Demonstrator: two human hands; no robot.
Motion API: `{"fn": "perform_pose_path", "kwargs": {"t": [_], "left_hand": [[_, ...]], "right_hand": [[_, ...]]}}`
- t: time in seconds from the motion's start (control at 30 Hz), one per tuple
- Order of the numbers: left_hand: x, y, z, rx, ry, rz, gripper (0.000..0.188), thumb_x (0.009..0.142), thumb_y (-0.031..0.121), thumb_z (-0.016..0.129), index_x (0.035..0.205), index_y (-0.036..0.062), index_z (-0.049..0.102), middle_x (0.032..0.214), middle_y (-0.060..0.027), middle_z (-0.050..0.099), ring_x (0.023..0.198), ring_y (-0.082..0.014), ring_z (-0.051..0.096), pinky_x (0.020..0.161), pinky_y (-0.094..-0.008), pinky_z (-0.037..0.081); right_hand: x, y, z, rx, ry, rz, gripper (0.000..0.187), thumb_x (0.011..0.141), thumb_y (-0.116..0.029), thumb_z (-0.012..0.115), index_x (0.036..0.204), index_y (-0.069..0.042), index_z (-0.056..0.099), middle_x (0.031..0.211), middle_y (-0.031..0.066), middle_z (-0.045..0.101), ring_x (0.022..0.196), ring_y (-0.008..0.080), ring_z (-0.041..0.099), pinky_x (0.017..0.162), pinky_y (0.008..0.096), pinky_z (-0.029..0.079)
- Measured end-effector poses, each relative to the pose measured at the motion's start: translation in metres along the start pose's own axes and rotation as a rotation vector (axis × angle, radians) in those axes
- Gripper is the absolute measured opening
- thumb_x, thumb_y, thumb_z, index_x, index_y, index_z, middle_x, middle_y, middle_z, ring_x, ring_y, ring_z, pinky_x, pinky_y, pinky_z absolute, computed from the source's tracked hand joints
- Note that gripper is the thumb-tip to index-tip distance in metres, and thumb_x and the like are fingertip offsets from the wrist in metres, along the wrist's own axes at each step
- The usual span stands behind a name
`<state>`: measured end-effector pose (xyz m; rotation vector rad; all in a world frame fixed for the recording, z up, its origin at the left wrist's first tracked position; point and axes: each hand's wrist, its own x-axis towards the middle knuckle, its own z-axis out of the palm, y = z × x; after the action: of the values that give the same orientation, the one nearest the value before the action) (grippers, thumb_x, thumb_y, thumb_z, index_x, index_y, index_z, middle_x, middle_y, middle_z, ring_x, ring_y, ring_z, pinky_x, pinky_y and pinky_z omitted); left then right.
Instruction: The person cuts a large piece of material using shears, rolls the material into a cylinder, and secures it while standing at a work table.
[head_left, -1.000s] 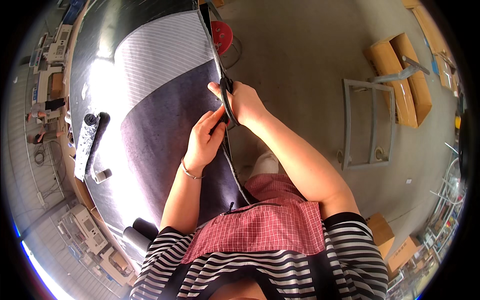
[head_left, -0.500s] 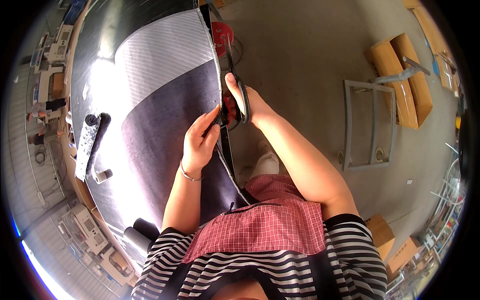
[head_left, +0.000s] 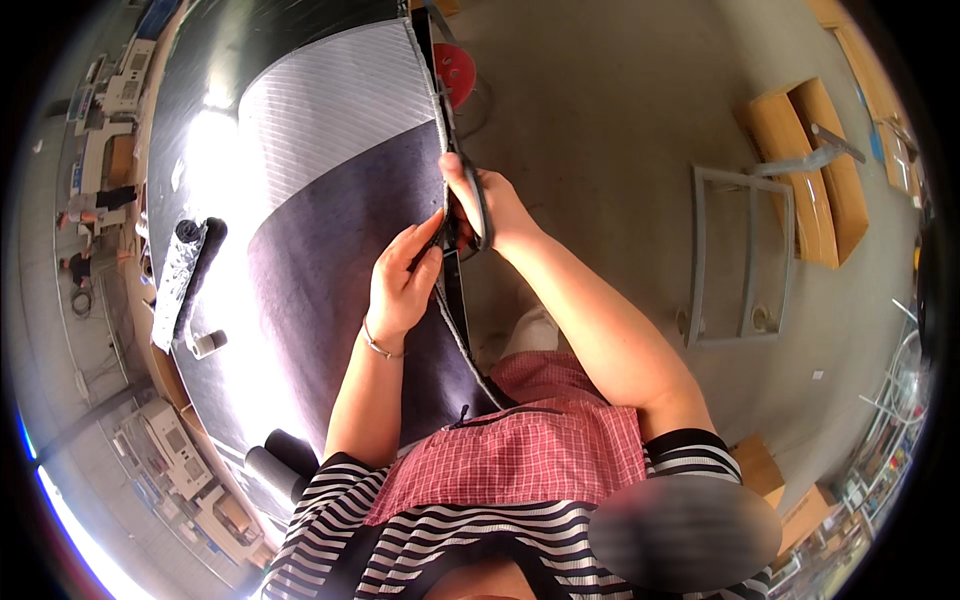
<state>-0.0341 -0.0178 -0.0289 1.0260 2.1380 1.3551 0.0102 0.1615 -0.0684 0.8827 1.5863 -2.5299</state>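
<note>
A large piece of fabric, a dark purple-grey part [head_left: 320, 250] joined to a pale ribbed panel [head_left: 340, 105], lies over the table with its bound edge along the table's right side. My left hand [head_left: 400, 285] pinches that edge between thumb and fingers. In my right hand [head_left: 505, 215] is a pair of black scissors [head_left: 483, 205], thumb and fingers around the handles. The blades point away from me and lie along the fabric's edge, beyond my left fingertips. Whether the blades are apart is hard to make out.
A rolled, wrapped bundle [head_left: 180, 280] and dark rolls [head_left: 275, 470] rest on the table's left side. Beyond the edge stands a red round stool [head_left: 456, 75]. On the floor at right are a grey metal frame [head_left: 748, 255] and an open cardboard box [head_left: 815, 190].
My right hand has brought the scissors left, from beside the fabric to against its edge. My left hand keeps its pinch on the edge.
</note>
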Motion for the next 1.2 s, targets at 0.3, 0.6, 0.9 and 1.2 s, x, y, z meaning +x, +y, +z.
{"fn": "perform_pose_path", "kwargs": {"t": [0.3, 0.6, 0.9, 1.2], "left_hand": [[-0.022, 0.021, -0.064, -0.722, 0.354, -0.197, 0.042, 0.095, 0.0, 0.055, 0.136, -0.0082, 0.056, 0.131, -0.0158, 0.064, 0.119, -0.0208, 0.062, 0.105, -0.0315, 0.046], [-0.03, 0.034, -0.098, -0.871, 0.378, -0.198, 0.042, 0.095, 0.001, 0.053, 0.135, -0.0095, 0.056, 0.127, -0.0158, 0.066, 0.113, -0.0197, 0.064, 0.1, -0.0302, 0.049], [-0.034, 0.043, -0.104, -0.146, 0.238, -0.211, 0.042, 0.087, 0.007, 0.059, 0.128, 0.0041, 0.067, 0.103, -0.0072, 0.072, 0.087, -0.0142, 0.064, 0.079, -0.0304, 0.054], [-0.023, 0.037, -0.064, 0.414, 0.25, -0.199, 0.047, 0.089, 0.01, 0.056, 0.136, 0.0098, 0.06, 0.096, -0.0139, 0.06, 0.079, -0.0343, 0.066, 0.072, -0.0436, 0.053]], "right_hand": [[-0.042, 0.065, -0.107, -0.571, 0.068, 0.336, 0.077, 0.086, -0.079, 0.054, 0.069, -0.003, 0.055, 0.059, 0.0076, 0.053, 0.051, 0.0205, 0.061, 0.053, 0.0329, 0.052], [-0.077, 0.057, -0.161, -1.228, 0.198, 0.267, 0.075, 0.088, -0.067, 0.059, 0.091, 0.006, 0.07, 0.083, 0.028, 0.069, 0.088, 0.0449, 0.069, 0.077, 0.0488, 0.052], [0.041, -0.081, -0.097, -1.339, 0.229, -0.112, 0.053, 0.091, -0.048, 0.062, 0.1, 0.004, 0.07, 0.098, 0.0266, 0.07, 0.1, 0.0427, 0.068, 0.086, 0.0485, 0.051], [0.218, -0.173, -0.006, -1.607, 0.174, -0.37, 0.038, 0.082, -0.031, 0.076, 0.099, 0.002, 0.069, 0.106, 0.0238, 0.072, 0.102, 0.0394, 0.07, 0.089, 0.0465, 0.056]]}}
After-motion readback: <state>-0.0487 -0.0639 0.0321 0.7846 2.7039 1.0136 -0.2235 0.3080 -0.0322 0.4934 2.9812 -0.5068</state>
